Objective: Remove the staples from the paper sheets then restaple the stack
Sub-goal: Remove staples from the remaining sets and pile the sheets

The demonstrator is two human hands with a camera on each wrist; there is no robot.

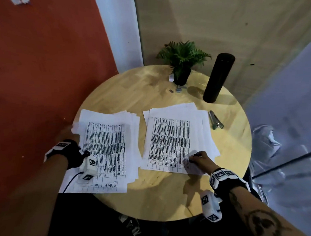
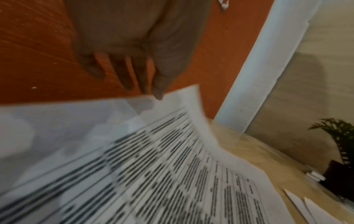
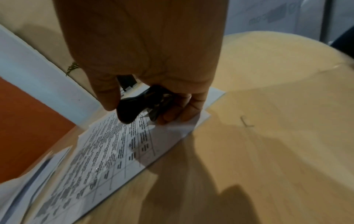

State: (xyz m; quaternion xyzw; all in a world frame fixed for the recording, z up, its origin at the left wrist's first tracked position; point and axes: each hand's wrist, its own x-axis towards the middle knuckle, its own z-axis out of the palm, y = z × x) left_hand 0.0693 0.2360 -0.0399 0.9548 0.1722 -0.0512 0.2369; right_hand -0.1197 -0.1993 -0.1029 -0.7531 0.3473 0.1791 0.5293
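1. Our left hand (image 2: 134,63) pinches the corner of the left papers (image 1: 105,147) at nine o'clock, to lift a sheet.
2. Our right hand (image 1: 198,159) grips the staple remover (image 3: 138,104) on the right papers (image 1: 172,140) at four o'clock, near their corner.

Under my right hand (image 1: 200,159) the sheets (image 1: 172,140) are thin matt white paper printed in black, and the remover (image 3: 132,109) I grip is glossy black plastic with dull metal at its jaws. The table (image 1: 160,197) below is pale wood, smooth with a soft sheen. By my left hand (image 2: 134,50) the paper corner (image 2: 184,97) curls limp. Beyond my right hand stands a matt black cylinder (image 1: 218,77); a bent wire staple (image 3: 246,121) lies right of it.
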